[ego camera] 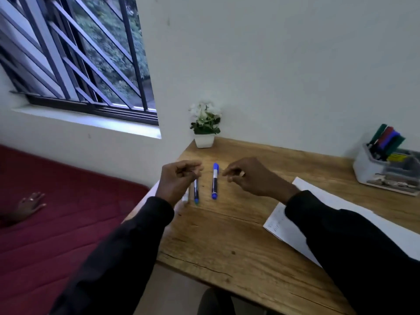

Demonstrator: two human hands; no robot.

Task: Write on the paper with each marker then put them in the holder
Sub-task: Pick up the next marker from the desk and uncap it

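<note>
A blue marker (215, 181) lies capped on the wooden desk (227, 242), pointing away from me. Just left of it is a green-tipped marker (196, 193); my left hand (178, 181) is curled over its far end with thumb and fingers pinched on it. My right hand (252, 178) hovers right of the blue marker, fingers loosely bent, holding nothing and not touching it. The white paper (278, 227) lies to the right, partly under my right sleeve. At the far right stands the grey holder (363, 169) with several markers (386, 139) in it.
A small white pot with a plant (204, 133) stands at the desk's back left corner against the wall. A white object (186, 197) shows under my left hand. A red mattress (68, 235) lies left of the desk, with another person's hand (30, 203) on it.
</note>
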